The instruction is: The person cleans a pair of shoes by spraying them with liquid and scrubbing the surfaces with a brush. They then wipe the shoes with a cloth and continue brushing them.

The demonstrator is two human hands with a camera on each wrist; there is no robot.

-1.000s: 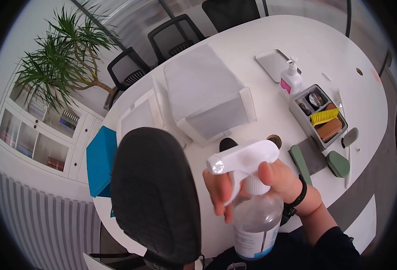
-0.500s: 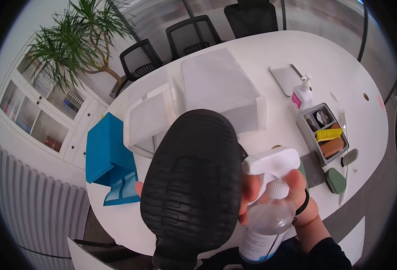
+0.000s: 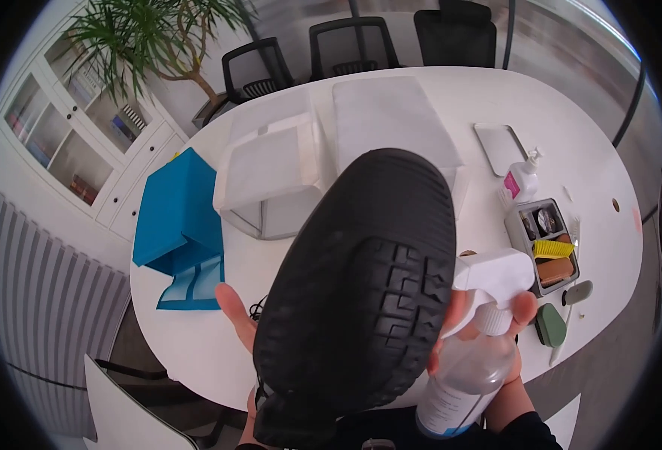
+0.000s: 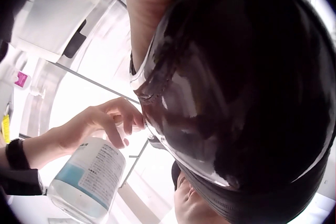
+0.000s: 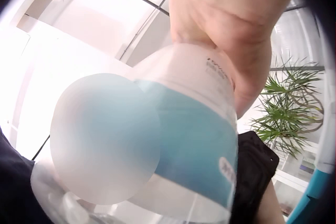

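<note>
Steady the shoe (image 3: 365, 292) with the left hand (image 3: 239, 319), mostly hidden behind it; can't tell how closed. With the right hand (image 4: 107, 121), fingers curled round the spray bottle (image 3: 466, 382) beside the shoe, support its neck firmly.

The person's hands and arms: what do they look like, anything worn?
No gloves show on the left hand or right hand. The right wrist has a black band; a dark sleeve covers that arm farther up. Only the left sleeve's dark edge shows.
</note>
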